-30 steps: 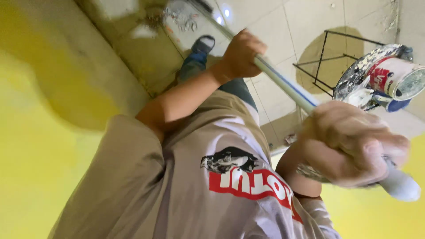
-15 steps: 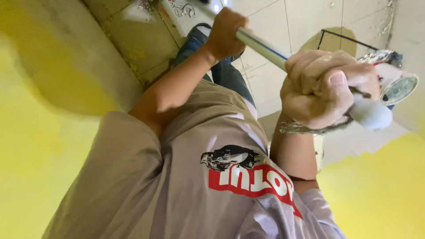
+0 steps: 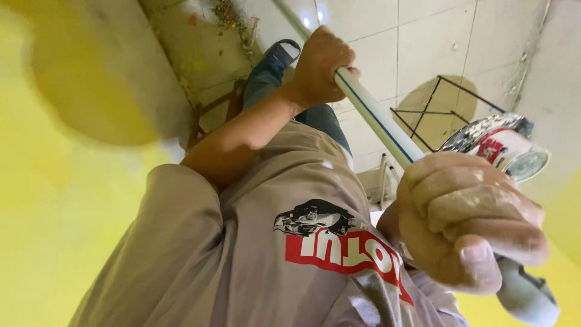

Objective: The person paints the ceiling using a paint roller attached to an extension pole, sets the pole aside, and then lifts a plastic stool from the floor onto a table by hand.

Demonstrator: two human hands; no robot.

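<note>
Looking down the front of a grey shirt, I am seeing both hands closed around a long white pole [image 3: 375, 115] with a thin blue line along it. The left hand [image 3: 321, 66] is wrapping the pole far down its length, arm stretched out, just above a dark shoe [image 3: 284, 51]. The right hand [image 3: 466, 224] is clenching the near end in a tight fist, fingers dusted with pale paint, and the pole's grey butt is sticking out below it. The pole is running diagonally from lower right up to the top edge, and its far tip is passing out of view, so I am not able to tell what it carries.

I am judging this as the middle of a stroke with the pole, both hands steering it together. Any next push or pull is calling for the two grips to stay firm and the left arm to guide the line, since the working end is unseen.

A paint-spattered tin [image 3: 502, 145] is sitting just beyond the right hand, near a black wire stand [image 3: 436, 109] on the tiled floor [image 3: 423, 36]. Yellow wall [image 3: 48, 230] is filling the left side.
</note>
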